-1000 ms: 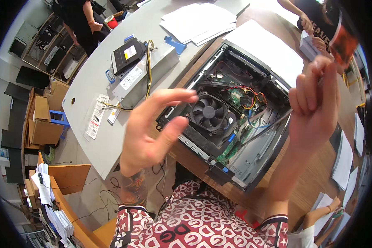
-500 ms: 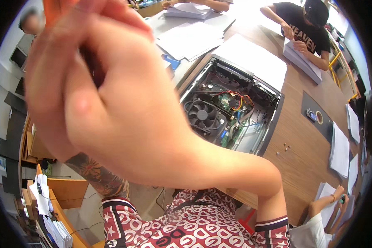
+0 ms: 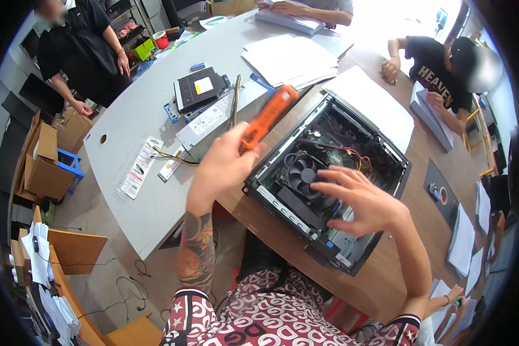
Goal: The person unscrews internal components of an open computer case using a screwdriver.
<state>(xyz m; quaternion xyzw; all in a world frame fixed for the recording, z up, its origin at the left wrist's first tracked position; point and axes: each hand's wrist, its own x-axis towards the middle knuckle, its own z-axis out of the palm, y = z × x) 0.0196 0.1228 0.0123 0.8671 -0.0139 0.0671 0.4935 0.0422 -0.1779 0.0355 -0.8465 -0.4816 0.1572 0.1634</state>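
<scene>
My left hand (image 3: pixel 222 164), at the near left corner of an opened black desktop computer case (image 3: pixel 285 209), is closed around an orange-handled tool (image 3: pixel 269 118). The handle points up and to the right; its working end is hidden, so I cannot tell its exact kind. Over the case hangs my right hand (image 3: pixel 366 202), fingers spread and holding nothing. Its fingertips are near the black cooling fan (image 3: pixel 301 173); whether they touch it I cannot tell. Coloured wires (image 3: pixel 357 160) and parts of a circuit board show inside the case.
On the grey table lie a black disc drive (image 3: pixel 196 89), a silver power supply (image 3: pixel 205 122) with cables and a blister pack (image 3: pixel 139 167). White paper (image 3: pixel 380 104) sits beyond the case. People (image 3: pixel 78 52) are around the tables. A tape roll (image 3: pixel 442 195) lies at right.
A hand that was close to the camera with the orange tool has moved away. The orange tool is now lower, in my left hand, and my right hand is over the case.
</scene>
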